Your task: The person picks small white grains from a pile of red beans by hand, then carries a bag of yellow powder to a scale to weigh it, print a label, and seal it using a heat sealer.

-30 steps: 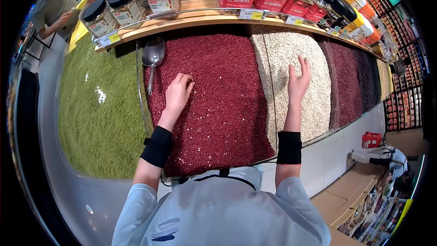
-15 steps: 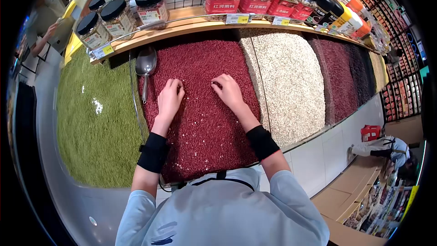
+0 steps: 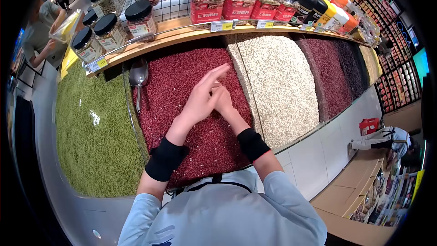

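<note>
My left hand (image 3: 199,102) is over the red beans (image 3: 177,73) in the middle bin, its fingers stretched out up and to the right. My right hand (image 3: 222,100) meets it near the palm, with its fingers bent and drawn together. What lies between those fingertips is hidden. A few small pale bits are scattered among the red beans. A metal scoop (image 3: 138,74) rests at the bin's upper left, its handle pointing down toward me.
Green beans (image 3: 95,141) fill the left bin; pale grain (image 3: 282,82) lies to the right, with darker grains beyond. Above the bins runs a wooden shelf (image 3: 170,35) with lidded jars (image 3: 207,2). A person (image 3: 38,36) stands at upper left, another (image 3: 387,142) at far right.
My hands were apart over the red beans; now they have come together above the bin's middle. My left hand has moved right and its fingers have straightened. The view has shifted slightly.
</note>
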### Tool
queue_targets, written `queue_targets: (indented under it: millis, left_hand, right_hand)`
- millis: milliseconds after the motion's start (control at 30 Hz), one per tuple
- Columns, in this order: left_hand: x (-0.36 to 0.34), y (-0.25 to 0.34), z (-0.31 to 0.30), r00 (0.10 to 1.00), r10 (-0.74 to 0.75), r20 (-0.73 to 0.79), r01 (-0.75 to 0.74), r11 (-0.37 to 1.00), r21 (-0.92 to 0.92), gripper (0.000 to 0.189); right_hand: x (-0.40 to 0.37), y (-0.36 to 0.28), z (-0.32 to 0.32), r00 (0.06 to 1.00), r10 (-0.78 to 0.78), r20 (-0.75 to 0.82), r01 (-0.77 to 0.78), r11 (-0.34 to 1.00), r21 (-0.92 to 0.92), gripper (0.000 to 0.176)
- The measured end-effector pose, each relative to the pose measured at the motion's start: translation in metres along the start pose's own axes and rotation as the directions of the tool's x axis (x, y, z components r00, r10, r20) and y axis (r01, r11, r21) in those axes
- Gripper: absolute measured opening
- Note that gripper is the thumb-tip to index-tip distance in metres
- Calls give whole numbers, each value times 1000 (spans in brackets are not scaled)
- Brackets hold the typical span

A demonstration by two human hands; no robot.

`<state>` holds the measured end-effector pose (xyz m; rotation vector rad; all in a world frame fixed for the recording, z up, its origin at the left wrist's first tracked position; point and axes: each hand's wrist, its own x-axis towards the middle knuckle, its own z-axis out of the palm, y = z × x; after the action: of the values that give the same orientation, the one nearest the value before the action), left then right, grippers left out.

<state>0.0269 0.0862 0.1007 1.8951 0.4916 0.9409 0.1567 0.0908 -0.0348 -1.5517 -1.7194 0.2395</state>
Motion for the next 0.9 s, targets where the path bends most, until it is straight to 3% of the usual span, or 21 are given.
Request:
queue_targets:
  millis: [33, 67, 100, 133, 167, 200, 233, 300, 367, 400, 467, 500, 533, 567, 633, 767, 900]
  left_hand:
    - [-10, -7, -3, 998, 3, -59, 3, 994, 109, 47]
    - [-25, -12, -7, 993, -70, -98, 78, 994, 80, 45]
    - [-40, -13, -14, 979, -150, -137, 158, 986, 47, 42]
    - [-56, -20, -22, 968, -181, -176, 199, 976, 89, 38]
    - [-73, -31, -30, 954, -210, -215, 241, 962, 129, 34]
    - [-89, -43, -37, 934, -243, -260, 284, 950, 133, 30]
    - [-106, -56, -43, 912, -273, -306, 327, 935, 140, 27]
    - [-127, -61, -50, 877, -356, -322, 418, 896, 148, 25]
    - [-143, -69, -50, 872, -385, -301, 441, 885, 147, 24]
    - [-150, -70, -46, 864, -415, -284, 468, 871, 151, 22]
    - [-159, -67, -37, 870, -420, -256, 467, 870, 158, 22]
    - [-163, -64, -33, 877, -420, -234, 462, 870, 172, 22]
    - [-165, -62, -29, 881, -418, -222, 455, 877, 154, 21]
    - [-168, -63, -26, 882, -420, -214, 455, 878, 150, 21]
    - [-175, -66, -23, 889, -410, -203, 442, 884, 150, 21]
    - [-187, -66, -23, 867, -457, -198, 484, 867, 119, 21]
    - [-195, -61, -25, 860, -463, -214, 497, 855, 148, 21]
  right_hand:
    - [1, -8, -7, 999, -10, -48, 11, 1000, 9, 14]
    - [3, -13, -19, 992, 125, -11, -124, 992, 20, 11]
    - [5, -2, -26, 986, 164, -27, -162, 985, 54, 10]
    - [8, -11, -51, 955, 292, -54, -278, 944, 179, 12]
    - [8, -10, -70, 893, 418, -166, -345, 874, 343, 15]
    - [10, 4, -85, 760, 598, -255, -466, 775, 427, 17]
    - [5, 11, -105, 695, 628, -350, -348, 720, 600, 23]
    - [-12, 32, -116, 603, 724, -335, -165, 525, 835, 40]
    - [-36, 22, -118, 642, 736, -215, -437, 581, 686, 44]
    - [-48, 1, -122, 679, 718, -155, -564, 645, 516, 43]
    - [-82, 11, -102, 850, 526, 4, -491, 791, 366, 27]
    - [-93, -5, -93, 861, 507, 48, -504, 834, 226, 19]
    - [-103, 1, -86, 949, 306, 82, -315, 937, 154, 15]
    - [-113, 5, -77, 938, 305, 164, -318, 946, 60, 15]
    - [-127, 14, -61, 946, 231, 228, -249, 967, 53, 13]
    - [-135, 16, -52, 943, 260, 208, -269, 963, 16, 12]
    - [-135, 13, -54, 962, 188, 196, -162, 977, -141, 11]
